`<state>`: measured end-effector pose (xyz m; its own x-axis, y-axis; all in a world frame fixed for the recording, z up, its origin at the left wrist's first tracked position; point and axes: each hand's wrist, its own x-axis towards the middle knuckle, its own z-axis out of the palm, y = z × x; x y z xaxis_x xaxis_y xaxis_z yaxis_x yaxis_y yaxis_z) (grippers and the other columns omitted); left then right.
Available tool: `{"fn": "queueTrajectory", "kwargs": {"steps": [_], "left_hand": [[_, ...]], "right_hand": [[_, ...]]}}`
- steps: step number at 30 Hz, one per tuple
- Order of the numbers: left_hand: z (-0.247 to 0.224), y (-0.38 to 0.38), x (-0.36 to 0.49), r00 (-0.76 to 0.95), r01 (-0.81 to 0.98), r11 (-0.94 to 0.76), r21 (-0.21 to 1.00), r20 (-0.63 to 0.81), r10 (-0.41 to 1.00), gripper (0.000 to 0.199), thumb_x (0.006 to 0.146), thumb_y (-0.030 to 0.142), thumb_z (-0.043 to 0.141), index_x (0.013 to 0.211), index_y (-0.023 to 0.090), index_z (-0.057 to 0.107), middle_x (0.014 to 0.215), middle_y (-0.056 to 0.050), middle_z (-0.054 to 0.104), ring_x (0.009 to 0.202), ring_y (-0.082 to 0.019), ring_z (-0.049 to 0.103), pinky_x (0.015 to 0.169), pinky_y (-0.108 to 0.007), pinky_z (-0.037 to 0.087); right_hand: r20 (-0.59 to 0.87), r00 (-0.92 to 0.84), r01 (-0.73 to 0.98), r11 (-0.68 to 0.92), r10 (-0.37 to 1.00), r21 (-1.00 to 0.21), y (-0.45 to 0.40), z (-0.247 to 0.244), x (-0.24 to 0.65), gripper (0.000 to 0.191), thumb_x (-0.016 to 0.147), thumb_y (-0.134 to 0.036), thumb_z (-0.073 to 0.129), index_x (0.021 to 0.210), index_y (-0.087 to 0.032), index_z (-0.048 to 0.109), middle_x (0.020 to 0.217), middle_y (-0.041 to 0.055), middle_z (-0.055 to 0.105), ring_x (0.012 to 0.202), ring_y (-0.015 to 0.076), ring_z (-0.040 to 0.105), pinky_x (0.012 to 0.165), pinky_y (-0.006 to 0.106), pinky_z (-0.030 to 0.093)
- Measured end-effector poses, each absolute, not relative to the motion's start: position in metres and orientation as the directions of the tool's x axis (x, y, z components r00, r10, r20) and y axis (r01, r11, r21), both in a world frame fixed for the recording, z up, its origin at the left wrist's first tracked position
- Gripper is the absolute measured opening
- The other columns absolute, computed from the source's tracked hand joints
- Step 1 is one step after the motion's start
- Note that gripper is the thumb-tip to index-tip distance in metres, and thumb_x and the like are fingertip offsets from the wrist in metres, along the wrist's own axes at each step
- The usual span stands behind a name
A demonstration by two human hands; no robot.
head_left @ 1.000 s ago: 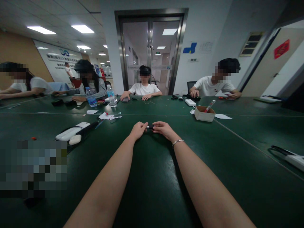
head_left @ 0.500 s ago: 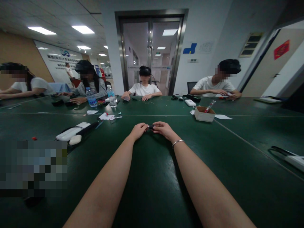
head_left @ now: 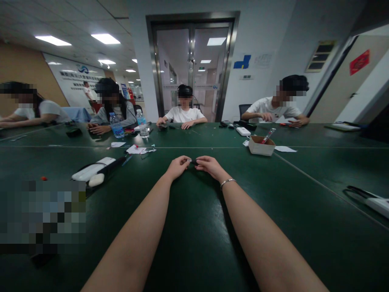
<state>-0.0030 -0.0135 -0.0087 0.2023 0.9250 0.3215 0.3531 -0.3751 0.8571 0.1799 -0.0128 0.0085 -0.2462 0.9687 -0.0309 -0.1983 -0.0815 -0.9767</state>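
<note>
A small black object with a silvery end is held between my two hands above the green table. It is too small to name for sure. My left hand pinches at its silvery end with thumb and fingers. The dark end sits in the fingertips of my right hand, whose wrist bears a silver bangle. Both forearms reach forward over the tabletop.
Left of my hands lie a white case and a rounded white item. Paper scraps and two water bottles are farther off. An open box stands right. Several people sit across the table.
The silvery end shows a little more at my left fingertips, while my right hand stays nearly still. Across the table, a person at the right has raised a hand.
</note>
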Motion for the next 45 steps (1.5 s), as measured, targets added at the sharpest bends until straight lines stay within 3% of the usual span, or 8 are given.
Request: {"fn": "queueTrajectory", "kwargs": {"steps": [5,13,18,28,35,40,45], "left_hand": [[-0.0081,-0.0156,-0.0024,0.206,0.298,-0.400,0.867,0.351,0.913,0.025,0.077,0.028,0.058,0.100,0.019,0.060,0.085,-0.003,0.060,0.061,-0.011,0.057,0.061,-0.025,0.048],[-0.0062,-0.0173,-0.0023,0.205,0.286,-0.397,0.872,0.349,0.915,0.024,0.071,0.021,0.061,0.095,0.019,0.058,0.086,-0.002,0.060,0.065,-0.012,0.060,0.061,-0.024,0.047],[-0.0046,-0.0171,-0.0017,0.175,0.254,-0.323,0.912,0.285,0.942,0.026,0.078,0.034,0.056,0.096,0.017,0.057,0.088,-0.006,0.063,0.071,-0.015,0.061,0.063,-0.025,0.046],[-0.0108,-0.0086,-0.0030,0.183,0.261,-0.272,0.926,0.230,0.956,0.031,0.081,0.041,0.052,0.093,0.013,0.059,0.061,-0.002,0.060,0.052,-0.012,0.056,0.051,-0.021,0.042],[-0.0082,-0.0097,-0.0029,0.182,0.266,-0.221,0.938,0.177,0.967,0.032,0.081,0.041,0.052,0.092,0.012,0.060,0.057,-0.003,0.060,0.048,-0.011,0.056,0.046,-0.020,0.040],[-0.0075,-0.0109,-0.0021,0.163,0.229,-0.222,0.948,0.187,0.969,0.027,0.079,0.037,0.056,0.093,0.013,0.059,0.063,-0.003,0.062,0.052,-0.012,0.057,0.051,-0.022,0.043],[-0.0044,-0.0144,-0.0026,0.185,0.238,-0.306,0.922,0.267,0.946,0.023,0.073,0.029,0.064,0.092,0.015,0.062,0.079,-0.006,0.065,0.070,-0.015,0.060,0.066,-0.027,0.048]], "right_hand": [[-0.034,-0.247,-0.197,-0.084,0.968,-0.977,-0.0082,0.0045,0.1801,0.003,0.084,-0.004,0.059,0.086,-0.007,0.058,0.068,0.0071,0.063,0.056,0.0125,0.064,0.056,0.017,0.056],[-0.023,-0.269,-0.177,-0.073,0.963,-0.981,-0.0064,0.0021,0.1802,0.002,0.086,-0.006,0.058,0.085,-0.007,0.059,0.066,0.0070,0.063,0.055,0.0114,0.064,0.055,0.015,0.056],[-0.016,-0.258,-0.174,-0.063,0.966,-0.983,-0.0069,0.0024,0.1804,0.001,0.084,-0.007,0.061,0.084,-0.008,0.061,0.069,0.0062,0.063,0.055,0.0111,0.063,0.055,0.015,0.056],[0.024,-0.313,-0.081,-0.002,0.949,-0.997,-0.0073,0.0031,0.1825,0.012,0.079,-0.002,0.063,0.090,-0.009,0.064,0.065,0.0034,0.063,0.049,0.0074,0.058,0.044,0.011,0.048],[0.032,-0.349,-0.107,-0.006,0.936,-0.994,-0.0094,0.0043,0.1840,0.018,0.077,0.000,0.062,0.092,-0.010,0.064,0.070,0.0031,0.064,0.053,0.0072,0.059,0.053,0.013,0.053],[0.017,-0.326,-0.117,-0.023,0.945,-0.993,-0.0106,0.0064,0.1834,0.016,0.078,0.001,0.062,0.091,-0.009,0.064,0.069,0.0040,0.064,0.053,0.0081,0.060,0.053,0.014,0.053],[0.000,-0.292,-0.134,-0.041,0.956,-0.990,-0.0103,0.0066,0.1829,0.015,0.078,0.002,0.061,0.088,-0.009,0.064,0.072,0.0054,0.065,0.055,0.0089,0.061,0.052,0.014,0.053]]}}
